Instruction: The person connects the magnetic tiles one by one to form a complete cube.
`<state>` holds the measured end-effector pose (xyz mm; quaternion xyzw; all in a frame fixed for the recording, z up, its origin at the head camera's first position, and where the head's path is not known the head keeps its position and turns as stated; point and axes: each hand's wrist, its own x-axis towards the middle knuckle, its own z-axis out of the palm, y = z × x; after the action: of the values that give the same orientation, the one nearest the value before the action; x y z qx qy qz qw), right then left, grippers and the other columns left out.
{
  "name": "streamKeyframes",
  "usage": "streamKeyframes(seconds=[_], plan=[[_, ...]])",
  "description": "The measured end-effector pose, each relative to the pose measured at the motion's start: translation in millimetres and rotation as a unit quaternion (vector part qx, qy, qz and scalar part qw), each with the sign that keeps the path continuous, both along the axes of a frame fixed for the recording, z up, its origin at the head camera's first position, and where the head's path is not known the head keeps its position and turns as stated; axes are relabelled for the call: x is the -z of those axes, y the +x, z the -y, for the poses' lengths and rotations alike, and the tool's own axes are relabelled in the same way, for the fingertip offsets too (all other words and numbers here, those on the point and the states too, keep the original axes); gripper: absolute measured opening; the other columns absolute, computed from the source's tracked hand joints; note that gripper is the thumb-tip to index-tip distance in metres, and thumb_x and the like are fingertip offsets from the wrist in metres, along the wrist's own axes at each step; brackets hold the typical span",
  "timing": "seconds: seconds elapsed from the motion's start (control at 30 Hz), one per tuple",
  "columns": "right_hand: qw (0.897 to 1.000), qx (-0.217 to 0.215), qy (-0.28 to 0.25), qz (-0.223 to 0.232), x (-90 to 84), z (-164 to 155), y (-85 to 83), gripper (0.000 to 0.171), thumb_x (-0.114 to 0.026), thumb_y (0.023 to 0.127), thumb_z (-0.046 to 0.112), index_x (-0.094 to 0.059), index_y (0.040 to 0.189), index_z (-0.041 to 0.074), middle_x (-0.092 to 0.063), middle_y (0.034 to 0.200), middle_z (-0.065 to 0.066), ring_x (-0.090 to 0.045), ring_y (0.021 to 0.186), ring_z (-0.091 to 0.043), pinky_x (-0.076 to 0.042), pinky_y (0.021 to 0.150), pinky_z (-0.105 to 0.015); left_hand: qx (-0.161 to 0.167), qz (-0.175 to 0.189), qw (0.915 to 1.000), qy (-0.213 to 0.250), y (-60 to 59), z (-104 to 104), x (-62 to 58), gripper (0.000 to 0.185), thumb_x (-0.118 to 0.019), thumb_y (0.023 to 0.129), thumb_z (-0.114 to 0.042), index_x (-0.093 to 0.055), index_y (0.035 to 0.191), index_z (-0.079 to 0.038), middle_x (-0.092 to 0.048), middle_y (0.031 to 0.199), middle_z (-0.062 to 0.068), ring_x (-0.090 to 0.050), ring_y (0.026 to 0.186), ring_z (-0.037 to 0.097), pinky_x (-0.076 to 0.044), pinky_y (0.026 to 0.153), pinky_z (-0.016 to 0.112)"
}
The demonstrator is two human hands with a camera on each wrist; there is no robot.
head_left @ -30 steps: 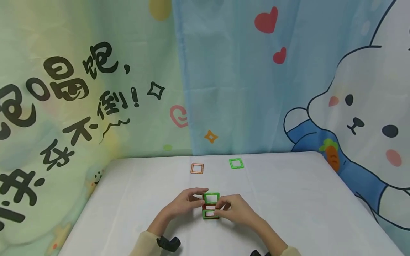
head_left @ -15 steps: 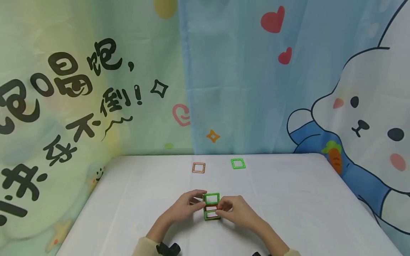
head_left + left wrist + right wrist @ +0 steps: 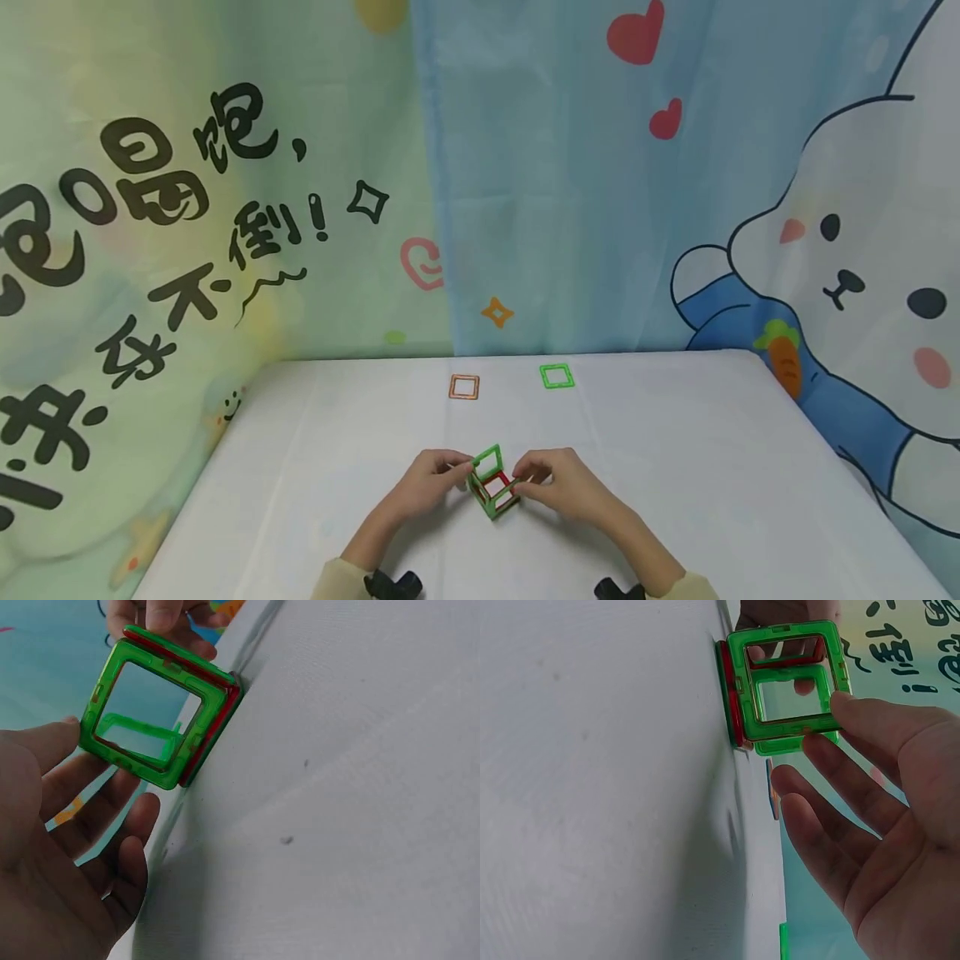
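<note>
Green and red magnetic tiles, square with see-through middles, are joined into a box-like shape low over the table. One green tile (image 3: 161,670) faces the left wrist camera, and a red tile (image 3: 733,705) lies along the bottom of the shape. My left hand (image 3: 432,483) pinches the left upper corner between thumb and index finger, its other fingers loosely bent. On the opposite side, my right hand (image 3: 561,483) pinches the edge of another green tile (image 3: 780,735) with thumb and index finger. A further green tile stands at the back.
Two loose square tiles lie flat near the far edge of the white table (image 3: 345,425): an orange one (image 3: 463,397) and a green one (image 3: 558,386). Behind the table hangs a printed curtain (image 3: 525,225). A black wrist strap (image 3: 393,585) sits on the left forearm.
The joined tiles have turned from facing me squarely to standing at an angle, one corner toward me. Both hands have shifted slightly with them; the loose tiles stay in place.
</note>
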<state>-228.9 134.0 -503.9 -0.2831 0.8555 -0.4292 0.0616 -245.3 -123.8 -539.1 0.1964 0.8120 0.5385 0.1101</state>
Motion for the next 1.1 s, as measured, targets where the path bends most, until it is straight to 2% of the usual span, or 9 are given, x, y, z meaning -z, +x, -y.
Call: streamKeyframes(seconds=[0.23, 0.4, 0.6, 0.7, 0.83, 1.0, 1.1], plan=[[1.000, -0.005, 0.008, -0.008, -0.8, -1, -2.3, 0.010, -0.074, 0.087, 0.014, -0.071, 0.097, 0.011, -0.069, 0.093, 0.007, -0.064, 0.082, -0.008, -0.051, 0.073, -0.029, 0.004, 0.006, 0.9999, 0.012, 3.1, 4, 0.6, 0.028, -0.054, 0.100, -0.023, -0.071, 0.107, -0.002, -0.070, 0.092, 0.002, -0.064, 0.082, 0.016, -0.047, 0.071, 0.030], [1.000, 0.016, 0.011, -0.009, -1.5, -5, -7.4, 0.009, -0.073, 0.088, 0.015, -0.071, 0.096, 0.011, -0.069, 0.092, 0.007, -0.064, 0.082, -0.010, -0.051, 0.072, -0.028, 0.012, 0.003, 0.9996, 0.027, 3.2, 6, 0.7, 0.026, -0.056, 0.099, -0.022, -0.071, 0.104, -0.001, -0.070, 0.090, 0.003, -0.063, 0.081, 0.015, -0.048, 0.072, 0.029], [0.999, 0.040, 0.021, -0.013, -6.0, -16, -18.6, 0.010, -0.070, 0.090, 0.015, -0.071, 0.097, 0.008, -0.069, 0.091, 0.004, -0.063, 0.079, -0.013, -0.050, 0.069, -0.029, 0.015, 0.021, 0.9990, 0.036, 5.7, 7, -1.2, 0.025, -0.060, 0.097, -0.021, -0.073, 0.102, -0.001, -0.070, 0.087, 0.005, -0.061, 0.079, 0.015, -0.047, 0.072, 0.029], [0.997, 0.063, 0.037, -0.010, -9.3, -23, -29.8, 0.009, -0.070, 0.090, 0.014, -0.070, 0.096, 0.008, -0.068, 0.090, 0.002, -0.061, 0.076, -0.013, -0.050, 0.066, -0.029, 0.011, 0.023, 0.9990, 0.038, 6.2, 8, -0.7, 0.025, -0.061, 0.097, -0.021, -0.074, 0.102, 0.000, -0.071, 0.087, 0.006, -0.059, 0.078, 0.014, -0.046, 0.070, 0.028], [0.992, 0.103, 0.068, -0.006, -14.6, -32, -53.6, 0.009, -0.069, 0.090, 0.014, -0.070, 0.096, 0.007, -0.067, 0.089, 0.000, -0.059, 0.073, -0.014, -0.049, 0.061, -0.030, 0.002, 0.010, 0.9992, 0.038, 5.5, 8, 0.0, 0.024, -0.061, 0.097, -0.020, -0.075, 0.100, 0.000, -0.070, 0.084, 0.005, -0.057, 0.076, 0.013, -0.044, 0.069, 0.027], [0.987, 0.134, 0.085, -0.033, -14.3, -50, -86.4, 0.015, -0.068, 0.090, 0.012, -0.069, 0.101, 0.001, -0.068, 0.094, -0.008, -0.062, 0.079, -0.022, -0.050, 0.067, -0.035, 0.008, 0.023, 0.9990, 0.037, 9.4, 8, 0.8, 0.025, -0.062, 0.096, -0.021, -0.075, 0.099, -0.001, -0.071, 0.086, 0.004, -0.058, 0.078, 0.012, -0.046, 0.072, 0.028], [0.986, 0.137, 0.081, -0.037, -16.6, -57, -106.5, 0.021, -0.069, 0.090, 0.011, -0.067, 0.104, -0.004, -0.067, 0.099, -0.015, -0.063, 0.085, -0.029, -0.051, 0.070, -0.039, 0.013, 0.031, 0.9986, 0.041, 8.6, 10, 0.9, 0.023, -0.062, 0.096, -0.019, -0.075, 0.099, 0.000, -0.072, 0.089, 0.004, -0.059, 0.079, 0.013, -0.047, 0.072, 0.027]])
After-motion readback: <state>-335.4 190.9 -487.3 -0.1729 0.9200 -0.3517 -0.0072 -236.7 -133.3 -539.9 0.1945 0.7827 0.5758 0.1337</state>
